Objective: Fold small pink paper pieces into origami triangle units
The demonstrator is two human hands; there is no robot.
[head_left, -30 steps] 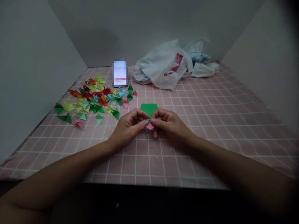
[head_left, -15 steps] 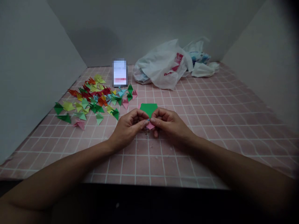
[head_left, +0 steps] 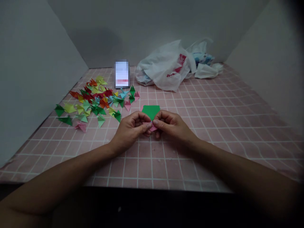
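Note:
Between my fingertips is a small folded piece of pink paper point(head_left: 153, 127). My left hand point(head_left: 136, 126) pinches its left side between thumb and fingers. From the right, my right hand point(head_left: 169, 124) pinches the same paper, its thumb close to the left one. Fingers cover much of the paper, so its full shape is hidden. Just beyond the hands, a green sheet of paper point(head_left: 151, 110) lies flat on the table, with a sliver of pink at its left edge. To the left is a spread of folded paper pieces point(head_left: 97, 109) in green, yellow, red, orange, blue and pink.
A phone point(head_left: 122, 74) with a lit, blurred screen stands behind the folded pieces. White plastic bags point(head_left: 166, 68) lie against the back wall. A pink checked cloth point(head_left: 201, 110) covers the table, with walls on three sides and the front edge near my forearms.
The pink paper has shifted slightly between my fingertips, and more of it shows by the left thumb. Fingers of both hands have moved a little; everything else is still.

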